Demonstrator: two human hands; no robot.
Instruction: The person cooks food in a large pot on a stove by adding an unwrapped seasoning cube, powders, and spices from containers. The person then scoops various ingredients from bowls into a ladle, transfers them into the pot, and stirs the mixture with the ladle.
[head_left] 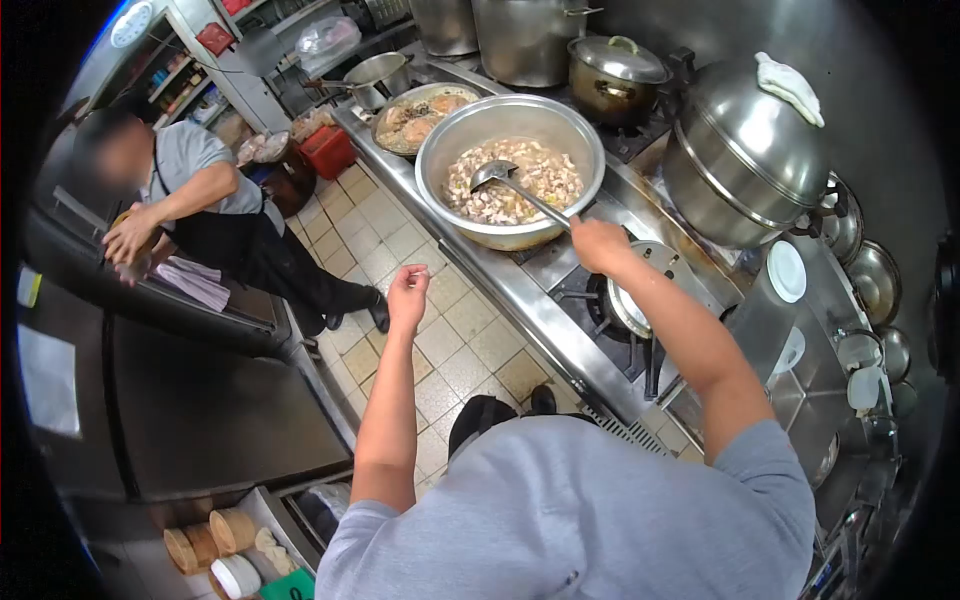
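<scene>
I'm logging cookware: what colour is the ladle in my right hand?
The ladle is silvery grey, best seen in the head view.

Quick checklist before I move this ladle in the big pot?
1. Right hand on ladle: ok, gripping the handle.
2. Ladle's bowl at the food: ok, resting in it.
3. Food below the pot rim: ok, room above it.
4. Left hand empty: cannot tell, fingers curled.
5. Co-worker clear: ok, across the aisle.
6. Flame under pot: cannot tell, hidden.
</scene>
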